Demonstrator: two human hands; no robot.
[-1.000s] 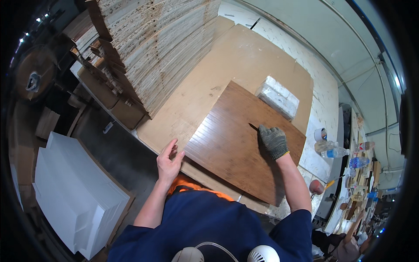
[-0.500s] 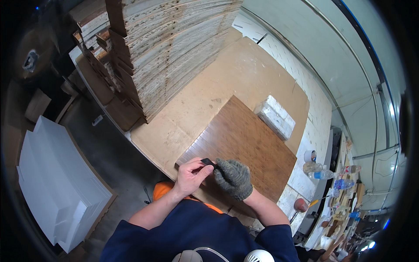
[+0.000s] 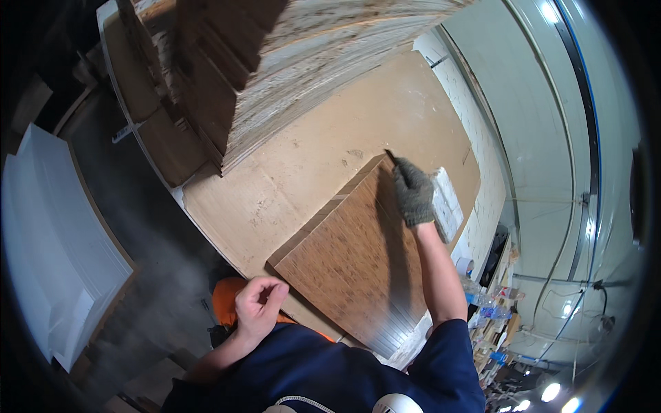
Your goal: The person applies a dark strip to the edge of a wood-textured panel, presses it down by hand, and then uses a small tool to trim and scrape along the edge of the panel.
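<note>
A brown wood-grain panel (image 3: 344, 255) lies on the table in front of me. Its left side shows a thick edge. In a grey knitted glove, my right hand (image 3: 414, 193) is closed on a small dark strip (image 3: 390, 157), held by the panel's far corner; its exact kind is unclear. A shadow from my right arm falls over the panel. My bare left hand (image 3: 258, 306) hovers off the panel's near left corner, fingers curled in with nothing visible in them. A white block (image 3: 447, 206) sits just right of the gloved hand.
A tall stack of boards (image 3: 303, 62) rises at the far left of the cardboard-covered table (image 3: 234, 206). White panels (image 3: 62, 241) stand on the floor side at left. Right of the table are a tape roll (image 3: 465, 266) and plastic bottles (image 3: 492, 310).
My right hand has gone from beside my left hand to the panel's far corner, carrying the dark strip. My left hand has let go and drawn back off the panel. The view has shifted.
</note>
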